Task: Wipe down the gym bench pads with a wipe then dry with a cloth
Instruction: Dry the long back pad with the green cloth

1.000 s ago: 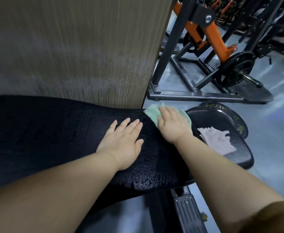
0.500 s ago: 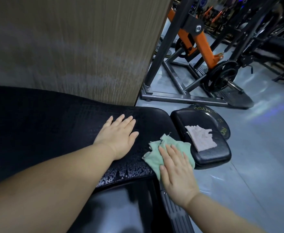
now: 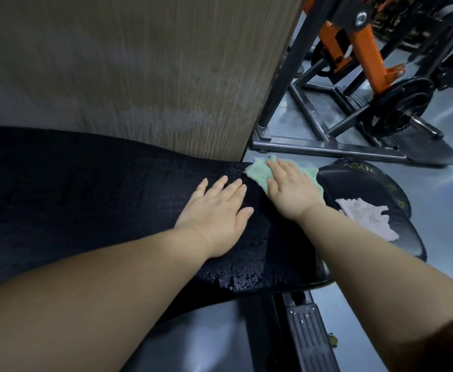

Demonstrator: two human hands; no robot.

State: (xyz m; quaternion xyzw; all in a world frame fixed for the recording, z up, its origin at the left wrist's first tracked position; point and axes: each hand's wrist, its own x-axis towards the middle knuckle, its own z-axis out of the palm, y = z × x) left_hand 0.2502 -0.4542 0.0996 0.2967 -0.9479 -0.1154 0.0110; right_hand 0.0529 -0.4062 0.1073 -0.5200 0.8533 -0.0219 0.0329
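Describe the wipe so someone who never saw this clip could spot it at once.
Find the long black bench pad; past its right end sits a smaller black seat pad. The crumpled white wipe lies loose on it, untouched, unlike the green cloth under the right hand.

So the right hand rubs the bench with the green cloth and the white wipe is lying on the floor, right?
Not quite: the right hand does press the green cloth on the bench, but the white wipe lies on the small seat pad, not the floor. The head view shows it.
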